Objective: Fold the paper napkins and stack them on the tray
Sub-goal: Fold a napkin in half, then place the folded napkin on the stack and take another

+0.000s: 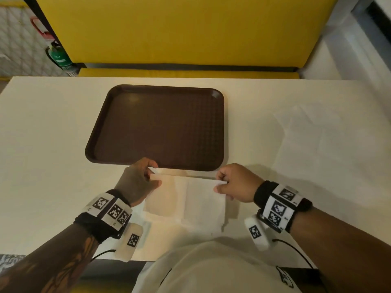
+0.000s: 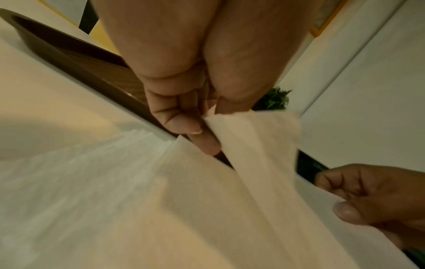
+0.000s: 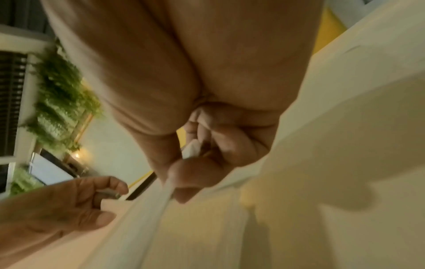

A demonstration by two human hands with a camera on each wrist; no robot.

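Napkin [image 1: 186, 199], pinched fingertips [image 2: 184, 125] wrist-view only

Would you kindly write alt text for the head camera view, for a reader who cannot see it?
Both hands pinch the far corners of a white paper napkin on a cream table, the left hand at its left corner and the right hand at its right. An empty brown tray sits just beyond it, and more napkins lie flat to the right.
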